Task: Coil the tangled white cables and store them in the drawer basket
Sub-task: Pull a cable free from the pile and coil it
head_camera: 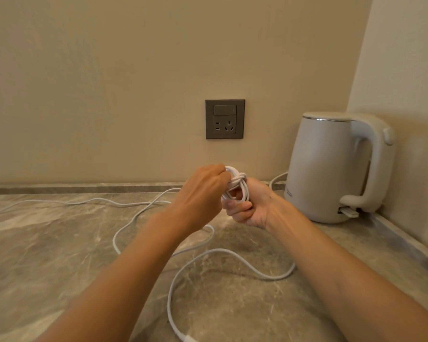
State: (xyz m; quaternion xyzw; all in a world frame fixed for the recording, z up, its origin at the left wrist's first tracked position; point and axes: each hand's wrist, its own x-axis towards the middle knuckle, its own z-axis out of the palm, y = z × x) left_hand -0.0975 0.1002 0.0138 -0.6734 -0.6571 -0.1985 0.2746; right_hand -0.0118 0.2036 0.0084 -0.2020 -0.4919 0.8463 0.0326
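Note:
A small coil of white cable is held up above the grey marble counter, near the back wall. My right hand grips the coil from below, fingers curled round its loops. Fingers of my left hand curl round the cable at the coil's top left. More loose white cable lies in wide loops across the counter below my arms. One end with a plug reaches the bottom edge of the view. No drawer basket is in view.
A white electric kettle stands at the right against the corner wall, its own cord behind it. A grey wall socket sits on the back wall above my hands. A low stone ledge runs along the wall.

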